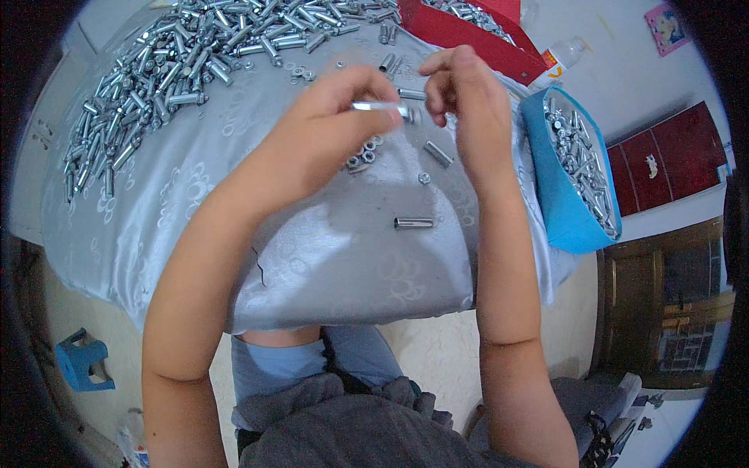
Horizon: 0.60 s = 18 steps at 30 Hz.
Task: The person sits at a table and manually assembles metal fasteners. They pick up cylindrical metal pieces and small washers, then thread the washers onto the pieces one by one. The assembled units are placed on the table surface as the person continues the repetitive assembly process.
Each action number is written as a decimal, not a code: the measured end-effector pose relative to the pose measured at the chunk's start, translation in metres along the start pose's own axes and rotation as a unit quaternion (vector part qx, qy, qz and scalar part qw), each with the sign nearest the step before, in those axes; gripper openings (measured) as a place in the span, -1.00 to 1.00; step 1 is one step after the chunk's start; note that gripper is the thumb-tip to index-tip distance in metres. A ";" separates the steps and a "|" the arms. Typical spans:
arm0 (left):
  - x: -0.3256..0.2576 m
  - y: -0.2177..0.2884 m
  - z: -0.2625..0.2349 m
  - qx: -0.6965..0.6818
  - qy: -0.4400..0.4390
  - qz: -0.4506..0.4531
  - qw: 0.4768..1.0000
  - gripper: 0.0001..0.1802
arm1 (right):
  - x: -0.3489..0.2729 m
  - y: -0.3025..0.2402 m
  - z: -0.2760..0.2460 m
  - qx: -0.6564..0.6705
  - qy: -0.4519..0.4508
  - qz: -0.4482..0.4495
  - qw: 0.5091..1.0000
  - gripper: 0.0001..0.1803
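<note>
My left hand [312,129] is raised over the table, its thumb and fingers closed on a shiny metal expansion bolt [376,106]. The bolt lies sideways, and its right end is blurred. Just right of that end is my right hand [480,117], fingers loosely bent and apart, with nothing visible in them. Below the hands, a metal sleeve [438,154], a single nut [424,179] and another metal sleeve [413,223] lie on the cloth. Several nuts [354,162] sit partly hidden beside my left hand. Another metal piece [411,93] lies between the hands.
A large heap of metal bolts [187,70] covers the table's far left. Behind my right hand stands a red box [468,31] of metal parts, with a plastic bottle [563,56] beside it. A blue container [552,187] full of bolts stands at the right. Silvery cloth [328,273] covers the table.
</note>
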<state>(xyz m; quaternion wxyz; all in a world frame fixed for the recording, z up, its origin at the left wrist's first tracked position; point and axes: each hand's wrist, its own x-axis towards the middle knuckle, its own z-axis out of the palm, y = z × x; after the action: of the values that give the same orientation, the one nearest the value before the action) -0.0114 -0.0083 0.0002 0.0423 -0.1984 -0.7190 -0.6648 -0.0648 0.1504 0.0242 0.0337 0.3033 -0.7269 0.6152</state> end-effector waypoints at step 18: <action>0.009 0.010 -0.024 -0.220 0.156 -0.149 0.951 -0.38 | 0.009 0.003 -0.014 0.081 0.067 -0.004 0.994 -0.69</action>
<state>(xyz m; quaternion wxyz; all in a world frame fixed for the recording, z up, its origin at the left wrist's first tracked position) -0.0207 -0.0289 0.0153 0.0098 0.0126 -0.5604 -0.8281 -0.0779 0.1596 0.0288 0.0597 0.2659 -0.6697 0.6909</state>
